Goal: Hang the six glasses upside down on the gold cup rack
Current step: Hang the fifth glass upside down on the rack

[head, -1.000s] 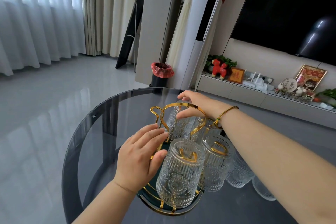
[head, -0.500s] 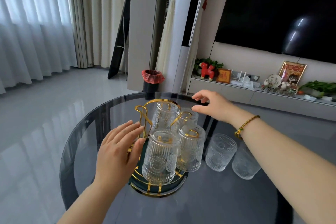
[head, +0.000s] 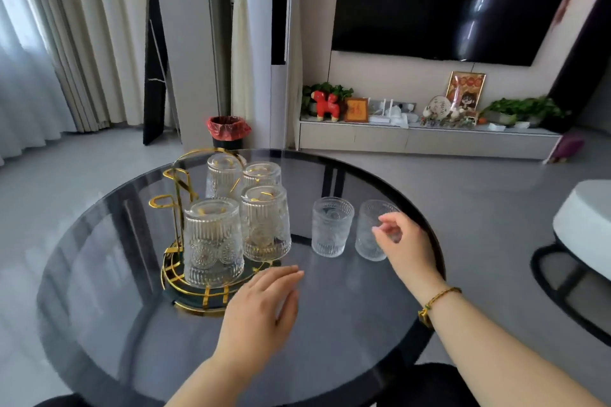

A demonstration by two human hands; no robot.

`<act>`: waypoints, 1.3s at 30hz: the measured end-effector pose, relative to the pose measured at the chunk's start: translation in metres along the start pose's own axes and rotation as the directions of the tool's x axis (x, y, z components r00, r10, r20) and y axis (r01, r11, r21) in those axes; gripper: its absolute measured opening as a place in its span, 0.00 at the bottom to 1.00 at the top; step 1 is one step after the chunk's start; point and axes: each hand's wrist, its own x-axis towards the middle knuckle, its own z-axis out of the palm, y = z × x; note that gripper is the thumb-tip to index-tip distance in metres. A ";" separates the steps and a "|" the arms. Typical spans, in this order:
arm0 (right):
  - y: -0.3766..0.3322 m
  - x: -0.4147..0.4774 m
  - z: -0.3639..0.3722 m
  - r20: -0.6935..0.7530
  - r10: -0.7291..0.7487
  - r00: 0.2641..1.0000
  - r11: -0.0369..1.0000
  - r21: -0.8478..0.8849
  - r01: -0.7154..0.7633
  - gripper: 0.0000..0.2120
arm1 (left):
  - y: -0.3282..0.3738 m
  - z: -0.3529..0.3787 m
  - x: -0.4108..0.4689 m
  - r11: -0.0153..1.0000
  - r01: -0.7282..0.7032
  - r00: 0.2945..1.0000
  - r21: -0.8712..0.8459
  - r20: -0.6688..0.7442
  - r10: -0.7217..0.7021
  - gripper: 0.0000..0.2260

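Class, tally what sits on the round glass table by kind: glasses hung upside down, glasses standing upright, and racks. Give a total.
Glasses upside down on the gold cup rack: 4
Glasses upright on the table: 2
Gold cup rack: 1
Total: 7

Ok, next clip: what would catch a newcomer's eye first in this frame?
The gold rack on the left of the round glass table, with four ribbed glasses hung upside down on it, the nearest at. Right of it two more glasses stand upright on the table, and the right hand reaches in at the farther-right one. The left hand hovers open by the rack's base.
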 end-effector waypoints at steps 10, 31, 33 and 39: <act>0.073 -0.007 0.038 0.014 0.285 0.958 0.958 0.028 -0.285 0.38 | -0.032 0.062 -0.021 0.958 0.197 0.909 0.207 0.327 -0.257 0.23; 0.079 0.033 0.065 -0.136 0.369 0.920 0.921 -0.078 -0.381 0.35 | -0.046 0.073 -0.024 0.938 0.187 0.853 0.293 0.425 -0.303 0.23; 0.078 0.030 0.063 -0.139 0.359 0.923 0.928 -0.047 -0.369 0.34 | -0.045 0.073 -0.024 0.939 0.195 0.855 0.282 0.420 -0.304 0.23; 0.074 0.015 0.047 -0.069 0.320 0.945 0.943 0.116 -0.311 0.34 | -0.041 0.067 -0.022 0.942 0.220 0.856 0.252 0.413 -0.310 0.22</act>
